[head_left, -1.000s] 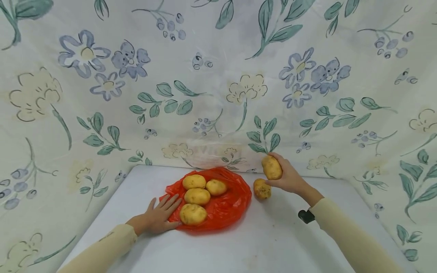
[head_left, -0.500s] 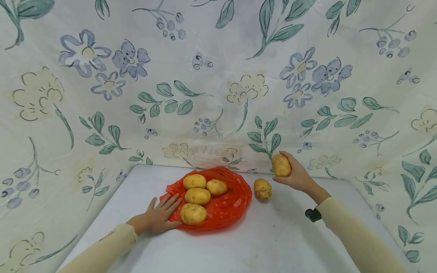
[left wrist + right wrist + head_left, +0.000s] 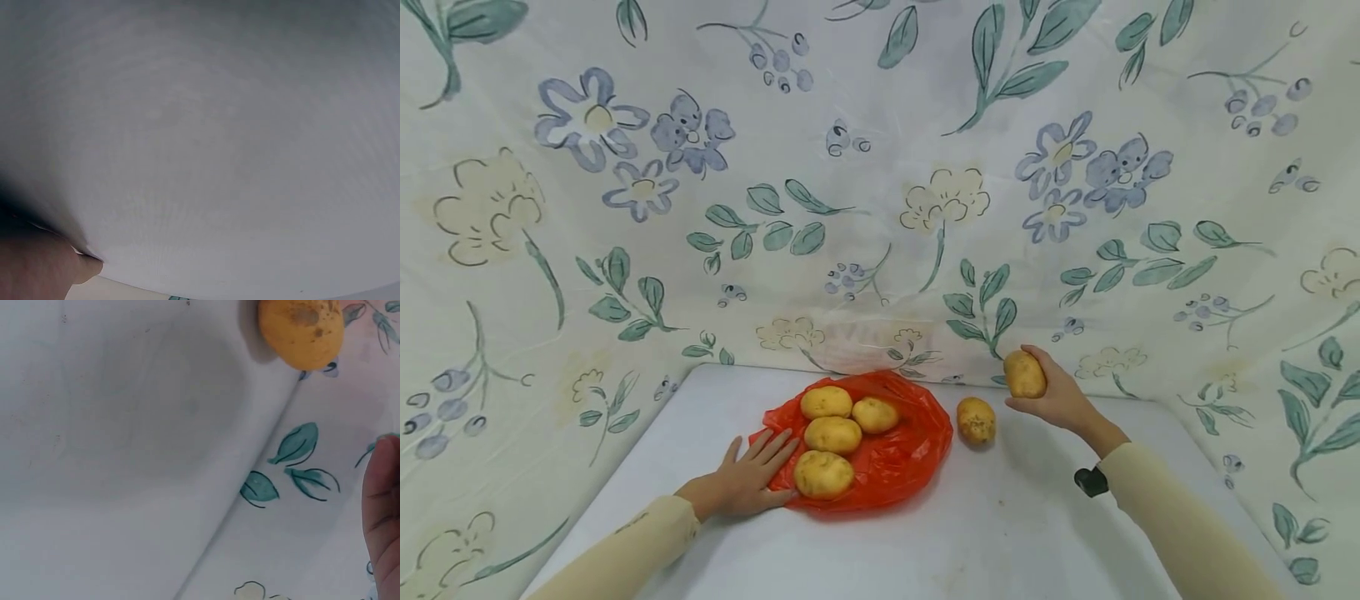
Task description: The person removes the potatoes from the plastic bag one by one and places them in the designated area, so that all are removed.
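In the head view, my left hand lies with fingers spread on the left edge of a red plastic bag. Several yellow potatoes rest on that bag, among them a large one near the left thumb. My right hand grips a potato above the table's back right part. Another potato, spotted with dirt, sits on the table between the bag and the right hand. The right wrist view shows this spotted potato at the top; the held potato is outside that view.
A white table lies under everything. Behind it and at both sides hangs a floral sheet, meeting the table's back edge. A small black device is on the right wrist.
My right hand has carried its potato a little to the right, away from the spotted potato on the table. The left hand, the bag and the potatoes on it have stayed put.
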`<state>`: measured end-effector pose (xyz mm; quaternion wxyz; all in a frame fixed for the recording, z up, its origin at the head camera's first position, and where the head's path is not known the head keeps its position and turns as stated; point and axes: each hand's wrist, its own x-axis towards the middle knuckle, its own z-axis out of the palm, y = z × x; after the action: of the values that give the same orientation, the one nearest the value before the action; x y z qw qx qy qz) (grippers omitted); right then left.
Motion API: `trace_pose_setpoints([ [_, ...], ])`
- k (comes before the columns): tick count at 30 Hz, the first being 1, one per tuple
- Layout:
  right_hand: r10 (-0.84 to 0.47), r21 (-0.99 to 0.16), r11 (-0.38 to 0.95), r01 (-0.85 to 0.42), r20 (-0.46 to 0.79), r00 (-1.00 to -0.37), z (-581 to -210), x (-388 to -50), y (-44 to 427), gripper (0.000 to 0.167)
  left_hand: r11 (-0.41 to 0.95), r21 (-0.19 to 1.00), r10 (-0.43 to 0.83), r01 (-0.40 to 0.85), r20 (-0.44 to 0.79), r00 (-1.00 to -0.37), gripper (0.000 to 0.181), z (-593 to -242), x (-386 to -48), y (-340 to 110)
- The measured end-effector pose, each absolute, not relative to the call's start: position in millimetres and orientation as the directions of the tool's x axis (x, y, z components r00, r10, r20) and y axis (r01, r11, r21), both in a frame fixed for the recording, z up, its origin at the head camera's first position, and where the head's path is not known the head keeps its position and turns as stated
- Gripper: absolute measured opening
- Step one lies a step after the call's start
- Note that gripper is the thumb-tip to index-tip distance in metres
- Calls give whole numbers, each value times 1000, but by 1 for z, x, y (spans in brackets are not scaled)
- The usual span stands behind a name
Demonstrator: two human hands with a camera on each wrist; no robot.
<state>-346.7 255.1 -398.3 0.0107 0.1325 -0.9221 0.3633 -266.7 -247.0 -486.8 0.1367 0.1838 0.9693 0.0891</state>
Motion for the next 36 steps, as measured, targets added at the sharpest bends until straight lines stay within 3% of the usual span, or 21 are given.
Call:
trace_pose_setpoints([
  [13,-220,-657,715,-241,116,-969,-408,-349,261,97,926,161,367,342,-164,-916,96,-502,-281,-250],
  [19,-215,-654,729,-202,62,-975,-420,-347,261,98,929,178,359,326,-212,-909,97,-504,-276,-252],
  [36,-198,-647,741,-178,42,-979,-439,-347,266,97,929,181,357,323,-201,-912,94,-505,-273,-252],
])
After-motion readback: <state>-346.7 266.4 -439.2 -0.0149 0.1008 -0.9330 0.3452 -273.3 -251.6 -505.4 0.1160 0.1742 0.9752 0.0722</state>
